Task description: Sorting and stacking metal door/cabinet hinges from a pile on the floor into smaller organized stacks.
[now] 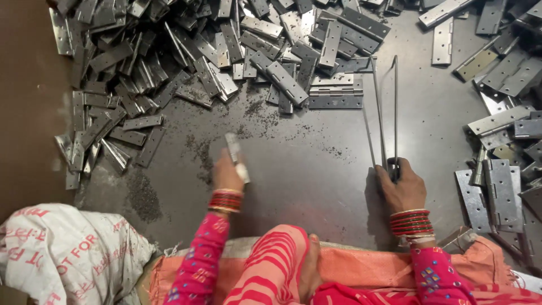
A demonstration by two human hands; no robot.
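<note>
A small metalwork workshop, run at floor level. Shown by a big heap of steel hinges (pixel 214 51) spilling over a dark, grimy floor (pixel 305 164), more hinges stacked at the right (pixel 502 192), metal filings (pixel 144 197) scattered about, a long bent rod (pixel 385 107) lying among them, and a printed sack (pixel 68 254) beside orange cloth (pixel 350 265) spread for sitting.

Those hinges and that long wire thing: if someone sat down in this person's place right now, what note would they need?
Left hand grips one metal hinge, lifted over the dark floor. Right hand holds the near end of two long thin rods, which lie on the floor pointing away. A big heap of hinges lies ahead and left; more hinges are spread at right. No hinge is on the rods yet; both piles remain.
</note>
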